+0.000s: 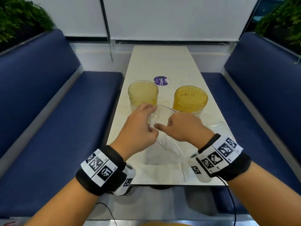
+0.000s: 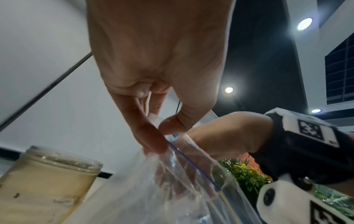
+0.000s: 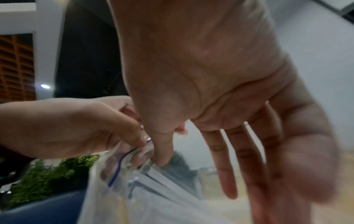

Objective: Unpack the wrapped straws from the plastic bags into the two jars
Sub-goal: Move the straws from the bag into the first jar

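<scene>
My left hand (image 1: 149, 126) and right hand (image 1: 164, 125) hold a clear zip bag (image 1: 162, 152) up over the near end of the table. White wrapped straws (image 1: 174, 145) lie inside it. In the left wrist view my left hand (image 2: 162, 136) pinches the bag (image 2: 182, 189) at its blue zip line. In the right wrist view my right hand (image 3: 166, 145) pinches the opposite lip of the bag (image 3: 114, 197) with its other fingers spread, above the straws (image 3: 168, 189). Two yellowish jars stand just beyond, the left jar (image 1: 143, 93) and the right jar (image 1: 190, 98).
A second clear plastic bag (image 1: 218, 128) lies on the table (image 1: 162, 62) by my right wrist. A purple round sticker (image 1: 161, 81) sits behind the jars. Blue benches (image 1: 65, 119) run along both sides of the narrow table.
</scene>
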The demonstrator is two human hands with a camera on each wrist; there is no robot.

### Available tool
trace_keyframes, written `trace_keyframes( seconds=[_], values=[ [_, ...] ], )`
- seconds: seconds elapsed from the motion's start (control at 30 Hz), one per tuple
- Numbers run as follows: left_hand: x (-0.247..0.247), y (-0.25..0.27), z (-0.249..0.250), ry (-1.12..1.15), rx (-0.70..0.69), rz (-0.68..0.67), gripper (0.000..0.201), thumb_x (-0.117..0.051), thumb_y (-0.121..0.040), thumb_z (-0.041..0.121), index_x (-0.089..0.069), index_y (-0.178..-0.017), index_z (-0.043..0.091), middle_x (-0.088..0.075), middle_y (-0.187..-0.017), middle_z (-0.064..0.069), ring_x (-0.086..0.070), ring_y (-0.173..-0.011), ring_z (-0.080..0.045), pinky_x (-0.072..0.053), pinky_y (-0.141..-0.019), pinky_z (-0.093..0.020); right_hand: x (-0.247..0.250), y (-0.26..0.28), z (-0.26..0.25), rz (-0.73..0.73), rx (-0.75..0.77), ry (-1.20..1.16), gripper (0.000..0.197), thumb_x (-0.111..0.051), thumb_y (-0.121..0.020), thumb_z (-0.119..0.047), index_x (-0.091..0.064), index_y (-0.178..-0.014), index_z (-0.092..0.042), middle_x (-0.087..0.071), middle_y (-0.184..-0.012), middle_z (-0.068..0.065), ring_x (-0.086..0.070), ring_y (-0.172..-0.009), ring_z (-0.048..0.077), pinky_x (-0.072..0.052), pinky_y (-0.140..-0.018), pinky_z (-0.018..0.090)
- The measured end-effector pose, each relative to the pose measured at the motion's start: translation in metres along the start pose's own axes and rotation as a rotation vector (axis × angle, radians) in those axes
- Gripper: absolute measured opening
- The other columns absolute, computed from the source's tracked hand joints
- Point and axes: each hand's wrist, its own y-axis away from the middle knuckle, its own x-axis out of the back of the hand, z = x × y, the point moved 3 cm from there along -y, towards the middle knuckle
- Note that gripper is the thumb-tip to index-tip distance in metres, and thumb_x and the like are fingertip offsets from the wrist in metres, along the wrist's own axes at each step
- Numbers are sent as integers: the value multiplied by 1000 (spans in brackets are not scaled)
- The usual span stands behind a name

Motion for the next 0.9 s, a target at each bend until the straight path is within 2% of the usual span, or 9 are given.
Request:
trace_keyframes(
  seconds=[0.07, 0.13, 0.27, 0.43, 0.53, 0.63, 0.7, 0.8, 0.9],
  values=[
    [-6, 2, 1, 48, -15, -5, 69, -69, -80, 9, -52, -146, 12, -47, -145, 8, -59, -79, -6, -52, -94, -23, -6, -2, -8, -142, -26, 49, 72, -36, -88, -77, -63, -114, -16, -68, -112, 5, -64, -107, 27, -46, -76, 34],
    [-11, 5, 4, 89, -27, -10, 69, -70, -78, 7, -53, -145, 12, -47, -144, 9, -64, -73, -8, -51, -85, -16, -10, 0, -13, -241, -54, 59, 63, -41, -93, -65, -56, -126, -13, -67, -105, 6, -66, -105, 26, -44, -74, 31],
    [-18, 9, 3, 82, -35, -16, 68, -68, -79, 5, -53, -145, 16, -45, -142, 15, -63, -74, -9, -47, -82, -10, -24, -2, -14, -362, -106, -50, 31, -58, -91, -40, -57, -96, -10, -64, -73, 3, -70, -69, 20, -47, -52, 26],
    [-21, 11, 1, 44, -25, -17, 65, -68, -82, 9, -53, -145, 19, -45, -141, 16, -61, -69, -7, -52, -85, -22, -37, -6, -6, -381, -127, -153, 21, -51, -92, -12, -54, -112, -4, -72, -97, 14, -75, -79, 27, -63, -77, 40],
    [-22, 11, 2, 5, -30, -13, 65, -68, -81, 13, -52, -144, 22, -45, -139, 18, -60, -72, -7, -55, -87, -29, -39, -8, 0, -414, -149, -221, 33, -43, -93, 1, -54, -124, 2, -71, -106, 20, -76, -88, 30, -63, -76, 41],
    [-23, 11, 1, -26, -58, 6, 64, -70, -78, 17, -54, -140, 24, -48, -136, 16, -54, -98, -3, -51, -96, -27, -31, -6, 6, -391, -123, -154, 43, -44, -93, 1, -45, -136, -3, -58, -126, 20, -66, -92, 33, -52, -56, 32],
    [-26, 11, 1, -32, -94, 15, 66, -72, -77, 18, -53, -140, 22, -48, -135, 12, -48, -121, -8, -43, -106, -26, -23, 0, 7, -360, -101, -124, 42, -43, -95, -4, -46, -137, -4, -55, -130, 18, -63, -100, 34, -49, -57, 30],
    [-31, 9, -2, -18, -92, 22, 73, -78, -78, 21, -47, -144, 21, -42, -135, 11, -47, -122, -6, -42, -104, -21, -3, 15, 2, -207, -53, 19, 36, -49, -95, -10, -52, -132, -10, -57, -129, 11, -59, -115, 29, -49, -78, 32],
    [-37, 5, -8, -27, -78, 43, 80, -85, -78, 26, -44, -146, 22, -39, -135, 9, -48, -117, -6, -42, -99, -17, 25, 36, -11, -75, 73, 197, 34, -55, -95, -11, -55, -128, -16, -60, -118, 7, -61, -97, 26, -42, -70, 32]
  ],
)
